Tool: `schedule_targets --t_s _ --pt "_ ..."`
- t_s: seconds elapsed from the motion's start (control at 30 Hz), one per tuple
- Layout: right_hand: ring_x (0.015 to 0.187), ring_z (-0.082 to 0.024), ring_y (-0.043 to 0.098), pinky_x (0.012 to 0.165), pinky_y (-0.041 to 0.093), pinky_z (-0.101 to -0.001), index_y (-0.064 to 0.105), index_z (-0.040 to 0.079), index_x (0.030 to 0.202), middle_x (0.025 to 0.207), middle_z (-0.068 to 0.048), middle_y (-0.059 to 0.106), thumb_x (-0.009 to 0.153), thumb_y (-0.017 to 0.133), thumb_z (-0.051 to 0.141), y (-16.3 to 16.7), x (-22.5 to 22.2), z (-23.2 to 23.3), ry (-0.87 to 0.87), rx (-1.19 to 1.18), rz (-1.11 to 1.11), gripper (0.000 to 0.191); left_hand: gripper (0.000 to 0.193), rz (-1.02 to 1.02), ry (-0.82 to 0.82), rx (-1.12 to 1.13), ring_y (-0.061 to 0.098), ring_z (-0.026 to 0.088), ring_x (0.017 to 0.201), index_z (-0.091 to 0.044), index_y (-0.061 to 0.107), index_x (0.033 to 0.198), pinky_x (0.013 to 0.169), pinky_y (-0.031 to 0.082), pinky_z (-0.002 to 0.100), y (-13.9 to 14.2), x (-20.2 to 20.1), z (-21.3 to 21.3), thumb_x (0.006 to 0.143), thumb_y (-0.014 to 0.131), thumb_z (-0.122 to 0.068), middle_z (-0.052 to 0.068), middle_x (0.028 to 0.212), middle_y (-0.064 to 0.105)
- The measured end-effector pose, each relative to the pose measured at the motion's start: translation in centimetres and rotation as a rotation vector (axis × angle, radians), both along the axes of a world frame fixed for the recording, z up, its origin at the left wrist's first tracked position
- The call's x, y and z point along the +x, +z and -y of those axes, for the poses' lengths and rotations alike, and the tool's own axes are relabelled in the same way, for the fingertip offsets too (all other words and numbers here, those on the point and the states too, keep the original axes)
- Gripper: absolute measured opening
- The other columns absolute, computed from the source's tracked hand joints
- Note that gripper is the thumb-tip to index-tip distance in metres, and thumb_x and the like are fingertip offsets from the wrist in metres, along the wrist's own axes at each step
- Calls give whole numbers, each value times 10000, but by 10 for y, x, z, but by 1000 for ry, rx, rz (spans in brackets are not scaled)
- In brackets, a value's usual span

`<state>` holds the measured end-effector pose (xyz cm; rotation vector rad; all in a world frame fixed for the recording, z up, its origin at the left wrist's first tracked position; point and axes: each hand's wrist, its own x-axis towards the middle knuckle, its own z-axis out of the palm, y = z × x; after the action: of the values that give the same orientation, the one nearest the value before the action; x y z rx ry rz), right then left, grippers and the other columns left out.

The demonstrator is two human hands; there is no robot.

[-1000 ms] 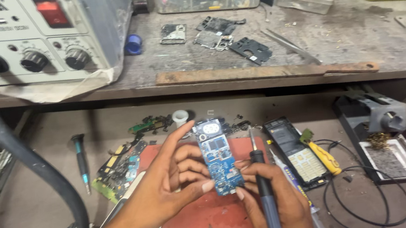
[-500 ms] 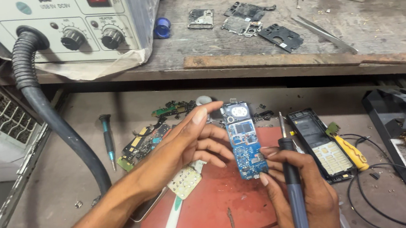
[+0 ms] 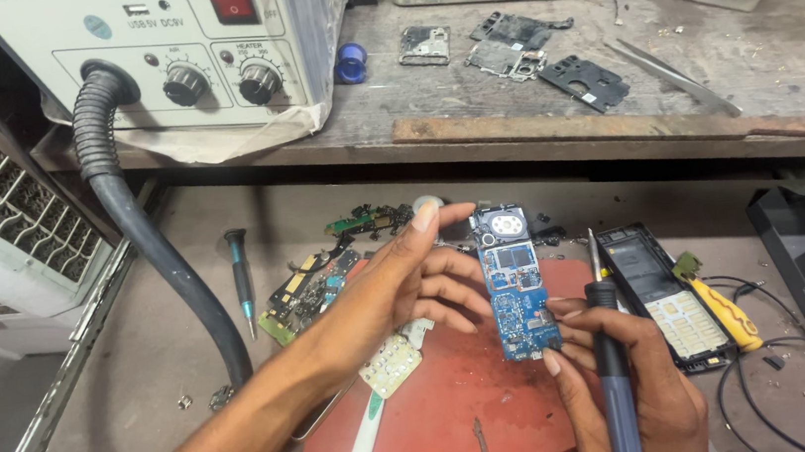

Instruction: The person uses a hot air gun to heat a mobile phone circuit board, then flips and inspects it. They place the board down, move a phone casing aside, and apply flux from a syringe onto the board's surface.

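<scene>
Holding blue rectangular phone circuit board (image 3: 517, 289) in left hand (image 3: 399, 291) fingertips above red round mat (image 3: 443, 421); right hand (image 3: 628, 382) fisted around dark-handled soldering iron (image 3: 612, 373), tip at board's 3 o'clock. Best keep board steady.

A hot-air rework station (image 3: 194, 48) with a black hose (image 3: 139, 234) sits on the upper shelf, tweezers (image 3: 671, 78) and phone frame parts (image 3: 544, 57) beside it, a small screwdriver (image 3: 243, 278) lying below.
</scene>
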<state>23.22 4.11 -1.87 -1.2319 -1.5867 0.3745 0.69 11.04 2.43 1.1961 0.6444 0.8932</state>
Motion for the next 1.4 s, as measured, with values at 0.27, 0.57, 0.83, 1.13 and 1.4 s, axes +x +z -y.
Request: schedule_targets --t_s 0.27,0.57,0.83,1.13,1.4 --pt "975 -187 791 825 655 -283 578 -16 1126 1101 -178 770 810 745 -32 0 0 0 -32 19 -6 357 685 -2 134 95 683 136 931 -62 353 1563 778 576 276 -5 22 11 970 610 -289 110 1100 660" --pt "1108 -242 757 892 661 -317 548 -26 1146 1108 -251 734 823 698 -100 -2 -2 1 26 99 -207 365 740 1 181 140 657 83 875 -65 376 1549 771 563 210 0 32 13 886 685 45 65 1032 635" --pt "1068 -254 758 869 666 -345 487 8 1191 1213 -284 692 785 707 -133 2 14 1 154 29 -328 482 740 27 158 79 671 102 884 -66 372 1542 788 583 231 13 29 16 877 674 58 77 1027 637" --pt "1095 -251 735 876 635 -362 452 -3 1251 1267 -297 643 755 747 -141 14 19 -2 243 1 -391 593 777 -5 142 8 679 126 872 -49 364 1543 792 600 254 25 24 9 852 702 63 95 1002 623" --pt "1098 -237 755 861 636 -335 451 45 1252 1266 -276 643 754 807 -85 12 25 -14 321 81 -295 626 784 57 79 33 679 129 861 10 344 1547 779 581 246 25 21 -6 853 701 80 100 964 636"
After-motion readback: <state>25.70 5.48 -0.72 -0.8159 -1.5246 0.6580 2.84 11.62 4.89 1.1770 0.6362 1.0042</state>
